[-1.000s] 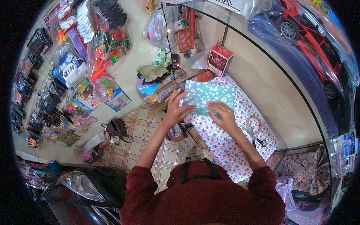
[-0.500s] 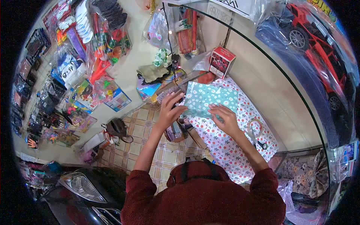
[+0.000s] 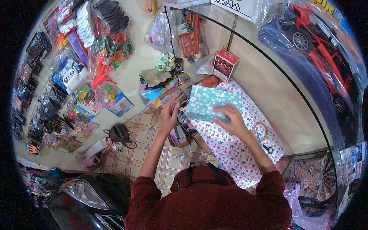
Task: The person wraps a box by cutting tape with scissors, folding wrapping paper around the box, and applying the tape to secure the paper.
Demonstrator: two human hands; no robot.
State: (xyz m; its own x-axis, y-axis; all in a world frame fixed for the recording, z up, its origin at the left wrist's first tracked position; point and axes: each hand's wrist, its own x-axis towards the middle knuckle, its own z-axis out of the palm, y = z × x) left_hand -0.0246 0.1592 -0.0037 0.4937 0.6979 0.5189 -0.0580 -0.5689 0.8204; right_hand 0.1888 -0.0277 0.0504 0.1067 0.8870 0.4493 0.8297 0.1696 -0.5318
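A box in teal daisy-patterned paper [image 3: 207, 97] lies on a sheet of white flowered wrapping paper [image 3: 245, 165]. My right hand [image 3: 232, 120] is at the box's near edge, its fingers curved over the top and the thumb apart, lower down by the front side. Just left of the box, my left hand [image 3: 169, 117] hovers with fingers parted and nothing visible in them. To the right, scissors with dark handles [image 3: 268, 148] and a roll of tape [image 3: 261, 131] rest on the flowered sheet.
Behind the box stands a red-and-white carton [image 3: 225, 66]. A glass edge [image 3: 285, 65] curves past on the right, with a packaged red toy car [image 3: 326, 57] beyond it. Bagged toys [image 3: 103, 73] hang at left. A dark motorbike [image 3: 84, 199] stands at lower left.
My left hand has drawn away from the box's left side, slightly down and left. My right hand's fingers have gone from lying flat on the box to curving at its edge.
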